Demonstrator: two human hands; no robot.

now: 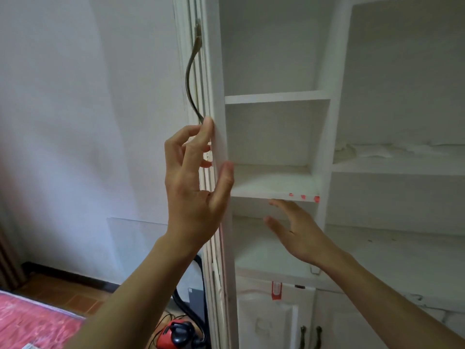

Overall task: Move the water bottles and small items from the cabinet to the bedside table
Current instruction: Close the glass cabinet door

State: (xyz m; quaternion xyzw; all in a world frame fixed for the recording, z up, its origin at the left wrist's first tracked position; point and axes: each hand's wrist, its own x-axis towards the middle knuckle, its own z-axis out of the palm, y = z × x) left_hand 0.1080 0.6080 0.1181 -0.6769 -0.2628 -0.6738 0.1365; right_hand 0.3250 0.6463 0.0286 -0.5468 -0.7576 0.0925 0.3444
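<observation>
The white cabinet (pixel 324 137) stands with its door (pixel 216 79) swung open and seen edge-on. My left hand (pixel 193 182) grips the door's edge below the curved metal handle (pixel 191 71), thumb on the inner face, fingers curled behind it. My right hand (pixel 299 235) reaches flat, fingers spread, into the low compartment under the shelf marked with red dots (pixel 303 196). It holds nothing. The shelves in view show no bottles or small items. The bedside table is out of sight.
Closed lower cabinet doors (pixel 271 323) with dark handles sit below, one bearing a red tag (pixel 276 290). A red and black object (pixel 176 333) with cables lies on the floor at the door's foot. A pink bedspread (pixel 30 321) fills the bottom left corner.
</observation>
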